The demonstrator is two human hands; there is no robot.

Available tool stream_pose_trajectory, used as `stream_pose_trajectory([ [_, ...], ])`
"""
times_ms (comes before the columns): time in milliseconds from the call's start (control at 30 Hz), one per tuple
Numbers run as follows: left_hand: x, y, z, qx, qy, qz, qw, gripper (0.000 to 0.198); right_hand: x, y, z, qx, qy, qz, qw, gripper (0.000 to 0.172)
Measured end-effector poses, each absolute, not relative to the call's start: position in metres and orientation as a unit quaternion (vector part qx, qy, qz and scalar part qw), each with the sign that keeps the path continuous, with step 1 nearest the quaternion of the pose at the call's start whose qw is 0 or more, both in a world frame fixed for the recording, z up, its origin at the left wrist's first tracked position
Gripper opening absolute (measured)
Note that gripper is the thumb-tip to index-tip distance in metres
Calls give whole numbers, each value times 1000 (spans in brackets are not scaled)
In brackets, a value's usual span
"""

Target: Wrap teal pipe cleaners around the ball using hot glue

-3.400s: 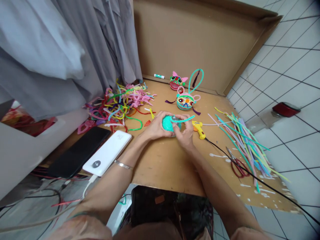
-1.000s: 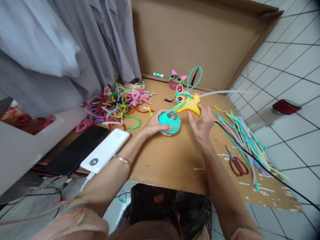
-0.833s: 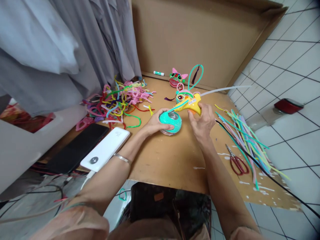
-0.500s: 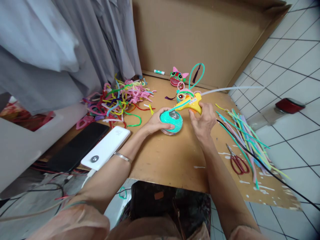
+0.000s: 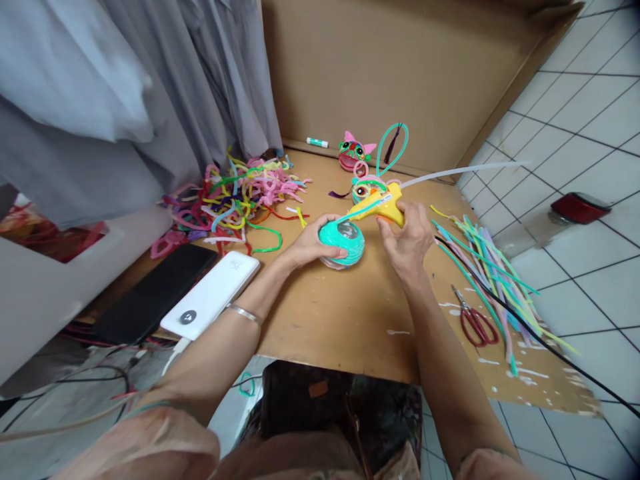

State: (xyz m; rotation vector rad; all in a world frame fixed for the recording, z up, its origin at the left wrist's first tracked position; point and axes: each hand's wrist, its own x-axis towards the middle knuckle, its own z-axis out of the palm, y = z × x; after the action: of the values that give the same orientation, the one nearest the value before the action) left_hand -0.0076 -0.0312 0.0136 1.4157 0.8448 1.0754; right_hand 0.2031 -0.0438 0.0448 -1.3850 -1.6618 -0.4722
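Note:
My left hand (image 5: 315, 244) is closed around a turquoise-wrapped ball (image 5: 350, 250) with a bare, clear-looking patch on its upper side. From the ball a loose turquoise pipe cleaner (image 5: 353, 213) sticks up to the right, passing in front of the glue gun. A yellow hot glue gun (image 5: 394, 207) is gripped in my right hand (image 5: 410, 237), its nozzle end toward the ball and partly covered by the strand. A long whitish glue stick (image 5: 450, 172) juts from its back. Just behind stands a decorated animal head (image 5: 361, 192), partly hidden by the gun.
Left lies a heap of tangled pipe cleaners (image 5: 250, 190), with a black phone (image 5: 155, 293) and white power bank (image 5: 213, 293) nearer. Right are straight pipe cleaners (image 5: 493, 273), red-handled scissors (image 5: 475, 320) and a black cord (image 5: 525, 330). Another animal head (image 5: 353, 155) and a small tube (image 5: 317, 143) are at the back.
The view has shifted very slightly. Both hands keep their holds on the ball and the glue gun, with almost no movement.

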Motion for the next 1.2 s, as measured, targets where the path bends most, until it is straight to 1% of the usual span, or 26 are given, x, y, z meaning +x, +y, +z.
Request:
stream_pose_trajectory([
  [400, -8, -29, 13, 609, 364, 453, 540, 83, 205, -45, 49, -570, -674, -154, 443, 23],
  [700, -10, -29, 14, 619, 360, 452, 532, 81, 209, -44, 52, -556, -688, -125, 448, 24],
  [967, -10, -29, 15, 612, 359, 451, 541, 81, 216, -41, 53, -544, -699, -128, 447, 25],
  [1200, -10, -30, 15, 623, 348, 441, 544, 78, 212, -42, 51, -562, -681, -139, 447, 23],
])
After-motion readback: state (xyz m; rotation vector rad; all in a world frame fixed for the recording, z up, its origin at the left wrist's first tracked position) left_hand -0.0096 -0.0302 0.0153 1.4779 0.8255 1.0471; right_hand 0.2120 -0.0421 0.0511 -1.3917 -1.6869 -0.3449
